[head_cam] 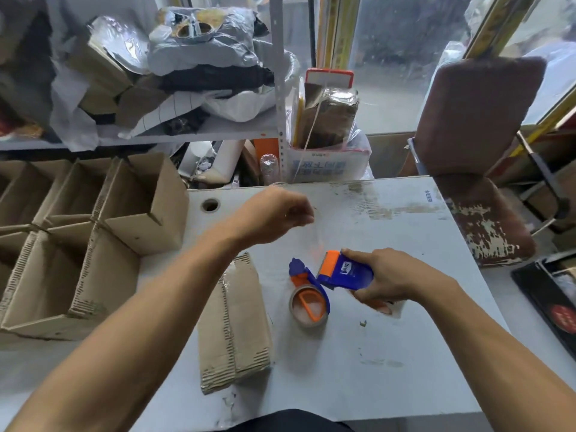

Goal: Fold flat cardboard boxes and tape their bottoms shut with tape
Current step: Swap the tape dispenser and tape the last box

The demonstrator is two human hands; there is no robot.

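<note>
The right hand [392, 279] is grasping the blue tape dispenser [346, 272]; the left hand [274, 216], fingers curled, is pinching stretched clear tape [316, 241] above the white bench [405, 353], right of the flat cardboard box [237, 325].

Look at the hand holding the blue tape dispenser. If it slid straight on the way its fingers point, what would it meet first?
The right hand points left across the table. Probably the roll of tape first, and beyond that the flat cardboard box. Depth is uncertain in this view.

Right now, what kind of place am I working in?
Probably a small packing or shipping workroom: open cardboard boxes stand in rows beside the table, a tape dispenser is in your right hand, and wrapped parcels crowd the shelf.
</note>
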